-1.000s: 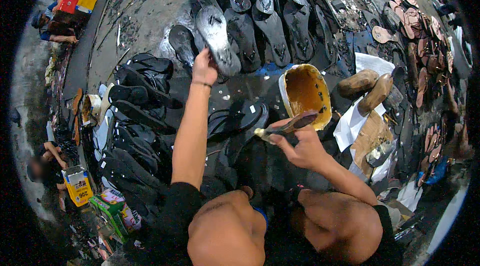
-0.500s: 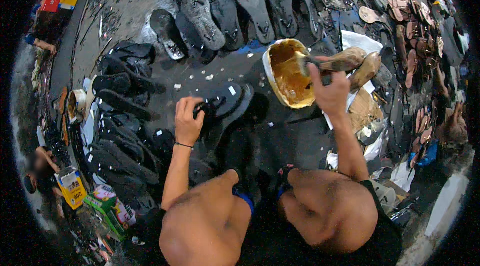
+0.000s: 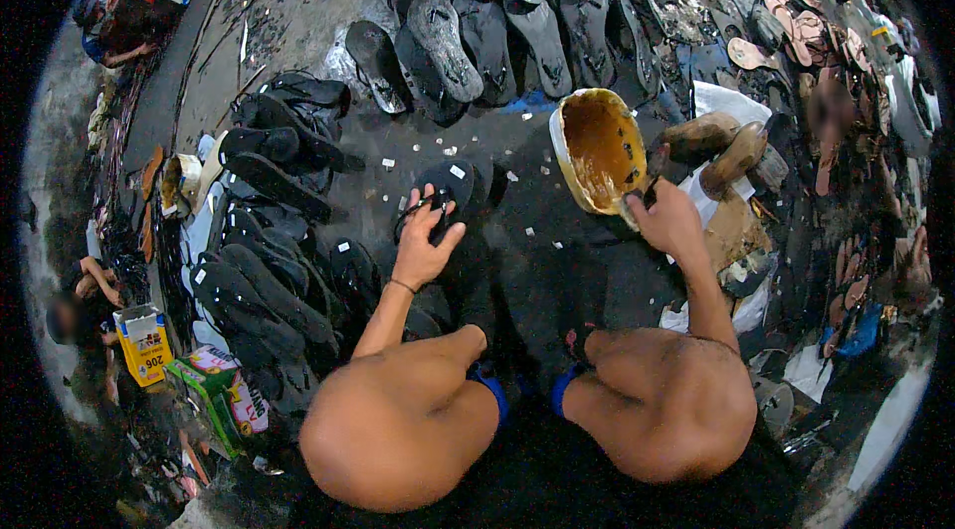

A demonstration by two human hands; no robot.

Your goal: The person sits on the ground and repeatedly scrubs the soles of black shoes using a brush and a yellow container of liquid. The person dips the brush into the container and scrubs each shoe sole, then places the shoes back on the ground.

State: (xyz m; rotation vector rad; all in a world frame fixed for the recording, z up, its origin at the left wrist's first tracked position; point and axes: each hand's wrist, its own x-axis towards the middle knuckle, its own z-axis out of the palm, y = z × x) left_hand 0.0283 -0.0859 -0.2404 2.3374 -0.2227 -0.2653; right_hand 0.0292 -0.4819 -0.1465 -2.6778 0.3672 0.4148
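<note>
Fingers of the left hand (image 3: 426, 243) close on the strap of a black sandal (image 3: 445, 189) lying on the dark floor (image 3: 517, 231) before the seated person's knees. Right hand (image 3: 668, 221) clenches a brush handle (image 3: 637, 203) at the rim of a yellow glue container (image 3: 597, 146). Rows of dark soles (image 3: 497, 22) lie beyond; more black sandals (image 3: 264, 261) are stacked to the left.

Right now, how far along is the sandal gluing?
Done, by the look of it: a row of dark soles lies spread at the top. In hand: the left hand grips a black sandal; the right hand has a brush at the glue tub. Left: a pile of black sandals waits beside the left arm.
</note>
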